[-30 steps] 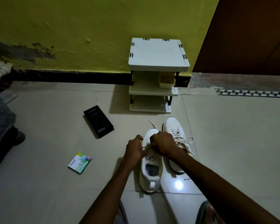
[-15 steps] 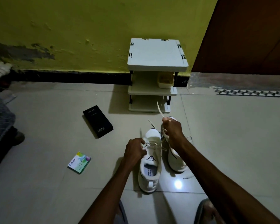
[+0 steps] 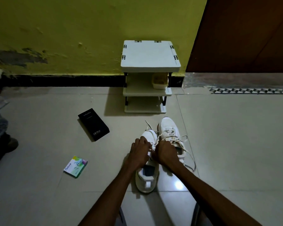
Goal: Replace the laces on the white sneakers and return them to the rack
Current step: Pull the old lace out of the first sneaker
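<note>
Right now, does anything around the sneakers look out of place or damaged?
The right sneaker has loose laces trailing over the floor. A black box and a colourful packet lie stray left of the shoes. The yellow wall's paint is peeling low on the left.

Both forearms extend forward. Left hand and right hand sit close together, fingers curled, pinching the lace.

Bare floor separates the sneakers from the rack; the black box lies off left.
</note>
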The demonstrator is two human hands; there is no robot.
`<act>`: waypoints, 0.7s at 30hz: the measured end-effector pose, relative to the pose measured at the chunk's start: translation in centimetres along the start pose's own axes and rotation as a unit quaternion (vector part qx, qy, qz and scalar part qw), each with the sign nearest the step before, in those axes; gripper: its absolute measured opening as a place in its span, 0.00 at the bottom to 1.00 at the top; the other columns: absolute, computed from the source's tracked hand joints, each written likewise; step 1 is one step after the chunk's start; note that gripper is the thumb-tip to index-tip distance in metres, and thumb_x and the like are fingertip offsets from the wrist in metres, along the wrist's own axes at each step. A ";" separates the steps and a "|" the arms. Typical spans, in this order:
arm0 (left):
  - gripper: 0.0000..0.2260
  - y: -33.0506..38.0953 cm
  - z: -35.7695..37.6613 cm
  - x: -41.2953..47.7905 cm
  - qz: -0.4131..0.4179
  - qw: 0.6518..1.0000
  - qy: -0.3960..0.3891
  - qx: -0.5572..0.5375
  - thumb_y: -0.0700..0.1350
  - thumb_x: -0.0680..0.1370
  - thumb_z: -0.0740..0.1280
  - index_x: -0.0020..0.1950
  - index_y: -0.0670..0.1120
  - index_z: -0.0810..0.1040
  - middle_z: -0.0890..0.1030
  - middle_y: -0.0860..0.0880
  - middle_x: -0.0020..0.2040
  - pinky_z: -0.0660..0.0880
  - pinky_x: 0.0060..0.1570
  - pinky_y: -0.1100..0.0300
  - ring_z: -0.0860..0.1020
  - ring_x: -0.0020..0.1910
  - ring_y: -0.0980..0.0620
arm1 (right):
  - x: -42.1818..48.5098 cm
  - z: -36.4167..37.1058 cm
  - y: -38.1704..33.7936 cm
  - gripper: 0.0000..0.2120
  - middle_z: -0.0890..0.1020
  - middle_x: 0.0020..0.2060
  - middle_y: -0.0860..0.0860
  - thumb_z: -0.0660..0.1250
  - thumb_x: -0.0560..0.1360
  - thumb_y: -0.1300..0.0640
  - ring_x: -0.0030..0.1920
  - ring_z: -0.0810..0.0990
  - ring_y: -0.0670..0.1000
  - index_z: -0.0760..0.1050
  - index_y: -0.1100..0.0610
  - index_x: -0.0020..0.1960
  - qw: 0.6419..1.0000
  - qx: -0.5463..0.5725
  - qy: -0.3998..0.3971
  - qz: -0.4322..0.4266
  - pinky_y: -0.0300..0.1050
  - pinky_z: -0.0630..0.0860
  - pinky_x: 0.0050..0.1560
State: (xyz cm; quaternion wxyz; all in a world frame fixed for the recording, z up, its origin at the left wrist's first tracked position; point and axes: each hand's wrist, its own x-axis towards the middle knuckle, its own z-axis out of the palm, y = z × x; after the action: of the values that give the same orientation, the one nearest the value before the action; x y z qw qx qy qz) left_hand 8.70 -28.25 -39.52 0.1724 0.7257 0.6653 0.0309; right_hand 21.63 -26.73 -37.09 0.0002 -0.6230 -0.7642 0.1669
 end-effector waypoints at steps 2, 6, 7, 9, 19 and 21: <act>0.13 0.3 -0.5 0.5 -0.058 0.990 -0.022 -0.126 0.39 0.76 0.66 0.59 0.48 0.80 0.73 0.45 0.63 0.70 0.59 0.54 0.71 0.60 0.46 | -0.2 0.2 -0.2 0.13 0.82 0.43 0.58 0.62 0.72 0.51 0.44 0.81 0.58 0.76 0.61 0.47 0.999 0.023 0.036 -0.030 0.42 0.66 0.40; 0.10 -0.2 -2.9 1.2 -0.314 0.548 0.026 -0.775 0.30 0.72 0.59 0.35 0.41 0.74 0.75 0.45 0.32 0.70 0.28 0.64 0.72 0.25 0.54 | -1.3 0.2 -0.2 0.09 0.70 0.27 0.50 0.64 0.66 0.55 0.30 0.72 0.53 0.65 0.55 0.32 0.989 0.121 0.084 -0.028 0.35 0.58 0.29; 0.09 -0.5 -2.9 1.3 -0.328 0.467 0.036 -0.820 0.32 0.72 0.60 0.33 0.42 0.72 0.73 0.47 0.29 0.69 0.29 0.64 0.70 0.26 0.53 | -1.5 0.3 0.0 0.11 0.69 0.29 0.48 0.66 0.66 0.56 0.31 0.70 0.50 0.64 0.54 0.33 0.989 0.139 0.057 -0.002 0.34 0.56 0.28; 0.09 -1.0 -3.1 1.5 -0.334 0.503 0.032 -0.797 0.37 0.72 0.65 0.31 0.43 0.74 0.73 0.48 0.29 0.68 0.31 0.63 0.71 0.28 0.52 | -1.4 0.3 0.2 0.10 0.71 0.31 0.48 0.70 0.66 0.60 0.33 0.70 0.49 0.68 0.56 0.36 0.988 0.150 0.045 0.019 0.34 0.57 0.27; 0.11 -1.3 -6.0 3.0 -0.137 0.823 0.002 -0.551 0.40 0.81 0.64 0.43 0.40 0.83 0.81 0.44 0.39 0.68 0.38 0.62 0.75 0.33 0.53 | -1.8 -0.9 -0.2 0.20 0.64 0.28 0.46 0.69 0.69 0.62 0.28 0.62 0.42 0.57 0.52 0.32 0.992 0.123 0.032 0.002 0.35 0.57 0.24; 0.12 -1.1 -5.4 3.3 -0.272 0.524 0.069 -0.804 0.39 0.83 0.60 0.42 0.39 0.78 0.73 0.46 0.27 0.67 0.36 0.63 0.69 0.22 0.56 | -1.5 -1.0 -0.2 0.19 0.65 0.28 0.47 0.69 0.67 0.61 0.29 0.66 0.45 0.59 0.53 0.31 0.992 0.120 0.015 0.017 0.35 0.55 0.25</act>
State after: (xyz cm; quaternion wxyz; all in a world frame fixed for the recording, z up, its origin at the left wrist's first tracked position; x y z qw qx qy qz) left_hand 6.58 -23.83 -35.37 0.6360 0.0585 0.5335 0.5544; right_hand 21.94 -27.94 -35.77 0.0839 -0.6336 -0.7280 0.2482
